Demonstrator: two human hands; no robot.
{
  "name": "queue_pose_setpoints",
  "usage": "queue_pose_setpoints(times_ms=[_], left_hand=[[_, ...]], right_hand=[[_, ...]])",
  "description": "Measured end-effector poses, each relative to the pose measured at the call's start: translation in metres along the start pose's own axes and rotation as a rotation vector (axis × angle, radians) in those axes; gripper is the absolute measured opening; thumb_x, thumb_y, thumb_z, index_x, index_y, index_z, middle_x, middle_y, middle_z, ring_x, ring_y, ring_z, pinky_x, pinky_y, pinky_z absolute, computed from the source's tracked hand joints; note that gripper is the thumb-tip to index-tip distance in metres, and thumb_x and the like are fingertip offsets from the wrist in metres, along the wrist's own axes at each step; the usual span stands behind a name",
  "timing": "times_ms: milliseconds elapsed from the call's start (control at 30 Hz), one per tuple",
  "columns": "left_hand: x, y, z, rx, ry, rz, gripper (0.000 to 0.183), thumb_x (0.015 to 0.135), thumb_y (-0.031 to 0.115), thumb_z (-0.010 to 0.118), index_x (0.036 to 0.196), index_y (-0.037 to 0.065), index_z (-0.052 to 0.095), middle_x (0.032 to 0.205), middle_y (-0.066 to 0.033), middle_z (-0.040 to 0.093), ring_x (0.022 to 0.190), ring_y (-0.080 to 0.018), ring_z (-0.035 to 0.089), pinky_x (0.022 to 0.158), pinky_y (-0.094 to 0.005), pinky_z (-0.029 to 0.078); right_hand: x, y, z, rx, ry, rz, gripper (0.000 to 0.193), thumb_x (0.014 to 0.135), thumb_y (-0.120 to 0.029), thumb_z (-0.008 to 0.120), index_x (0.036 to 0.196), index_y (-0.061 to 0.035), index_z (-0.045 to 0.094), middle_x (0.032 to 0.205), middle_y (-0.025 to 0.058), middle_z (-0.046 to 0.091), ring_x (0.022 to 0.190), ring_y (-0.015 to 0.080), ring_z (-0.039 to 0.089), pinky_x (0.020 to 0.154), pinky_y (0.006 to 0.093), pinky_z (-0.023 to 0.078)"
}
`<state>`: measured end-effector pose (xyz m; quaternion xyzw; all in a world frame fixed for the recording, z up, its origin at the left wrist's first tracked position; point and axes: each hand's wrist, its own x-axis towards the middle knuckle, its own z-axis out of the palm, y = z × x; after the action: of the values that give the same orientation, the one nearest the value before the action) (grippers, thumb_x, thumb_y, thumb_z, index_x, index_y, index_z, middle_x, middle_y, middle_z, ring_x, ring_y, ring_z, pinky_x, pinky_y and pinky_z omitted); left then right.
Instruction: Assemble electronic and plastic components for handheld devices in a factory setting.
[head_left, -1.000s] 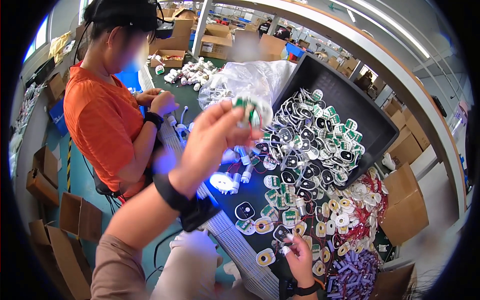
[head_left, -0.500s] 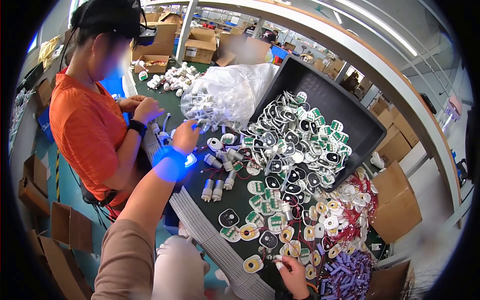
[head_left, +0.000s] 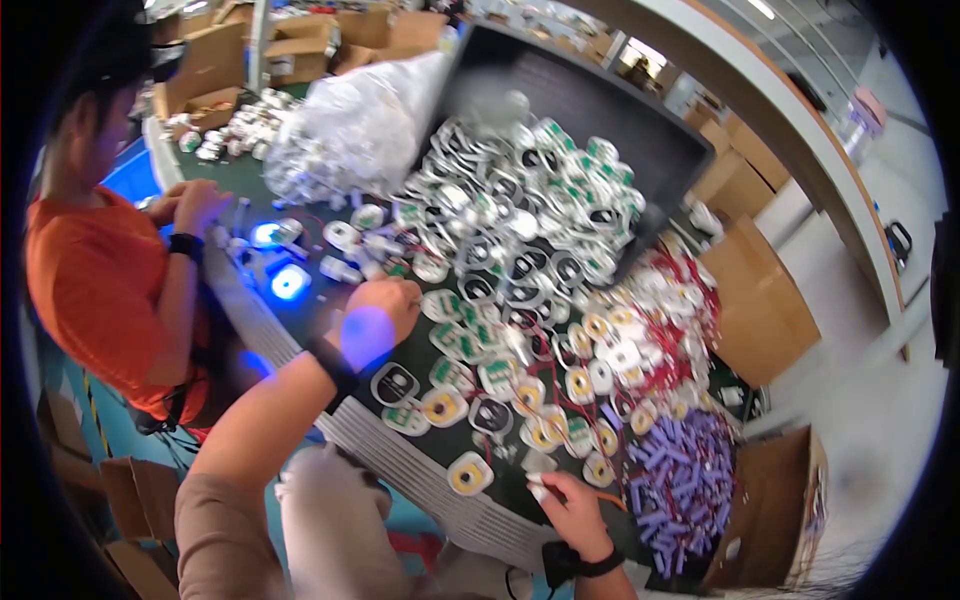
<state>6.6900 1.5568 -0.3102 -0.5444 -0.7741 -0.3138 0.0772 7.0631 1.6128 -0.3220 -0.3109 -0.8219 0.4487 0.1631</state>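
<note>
- A dark green tabletop [head_left: 425,345] runs through a workshop with cardboard boxes [head_left: 300,45] at the far end and along the floor; its near edge carries a ribbed grey strip [head_left: 400,460].
- The left hand [head_left: 383,312] rests knuckles-up on the tabletop, curled into a loose fist; blue light falls on its back, and whether it holds anything cannot be told.
- Just beside that hand lie flat white coil pads [head_left: 455,305], some with green faces, some with dark centres.
- The right hand [head_left: 575,510] sits low at the near edge, fingers drawn narrow and pinched over a small white piece [head_left: 540,490]; the picture is too blurred to say what it is.
- Near it lies a yellow-centred disc [head_left: 470,475], flat, face up, showing no long axis.
- A tilted black tray [head_left: 620,110] spills a heap of the pads toward the middle.
- Red wires [head_left: 680,320] and a pile of purple cylinders [head_left: 685,480] crowd the right side.
- A clear plastic bag [head_left: 345,140] lies at the far left.
- A person in an orange shirt [head_left: 85,280] works at the left edge beside glowing blue lights [head_left: 288,282].
- Bare tabletop shows mainly between the left hand and the strip.
</note>
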Motion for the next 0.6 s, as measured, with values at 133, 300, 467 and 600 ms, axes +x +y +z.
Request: queue_pose_setpoints(times_ms=[133,300,467,600], left_hand=[[-0.018,0.083,-0.012,-0.277,-0.386,0.125,0.008,0.075,0.011,0.058,0.076,0.003,0.061,0.076,-0.0134,0.061,0.07,-0.0316,0.058,0.064,-0.0392,0.048],[-0.077,0.144,-0.018,-0.203,-0.459,0.268,0.011,0.075,0.007,0.055,0.084,0.003,0.059,0.073,-0.0119,0.057,0.068,-0.03,0.058,0.063,-0.0392,0.048],[-0.091,0.11,0.012,0.035,-0.044,-0.079,0.017,0.074,0.007,0.06,0.089,0.001,0.06,0.087,-0.0138,0.055,0.085,-0.0303,0.054,0.076,-0.0383,0.045],[-0.083,0.103,0.008,0.129,-0.057,-0.113,0.032,0.067,0.021,0.07,0.092,0.004,0.063,0.092,-0.0103,0.056,0.089,-0.0284,0.052,0.077,-0.0384,0.044]], right_hand=[[-0.007,0.01,-0.014,-0.093,0.138,0.095,0.019,0.08,-0.005,0.062,0.098,0.0009,0.059,0.081,0.0057,0.058,0.063,0.0096,0.052,0.056,0.0216,0.042],[-0.009,0.038,-0.041,0.025,0.409,0.093,0.017,0.079,-0.002,0.062,0.095,0.0014,0.058,0.083,0.0059,0.057,0.069,0.0107,0.055,0.06,0.0226,0.044],[-0.001,0.021,-0.041,-0.088,0.334,-0.011,0.015,0.079,-0.002,0.062,0.093,0.0012,0.058,0.082,0.0063,0.057,0.065,0.0108,0.055,0.056,0.0235,0.043],[-0.007,0.008,-0.031,-0.044,0.246,0.003,0.014,0.078,-0.003,0.063,0.091,0.0007,0.06,0.077,0.0044,0.057,0.062,0.0082,0.052,0.054,0.022,0.041]])
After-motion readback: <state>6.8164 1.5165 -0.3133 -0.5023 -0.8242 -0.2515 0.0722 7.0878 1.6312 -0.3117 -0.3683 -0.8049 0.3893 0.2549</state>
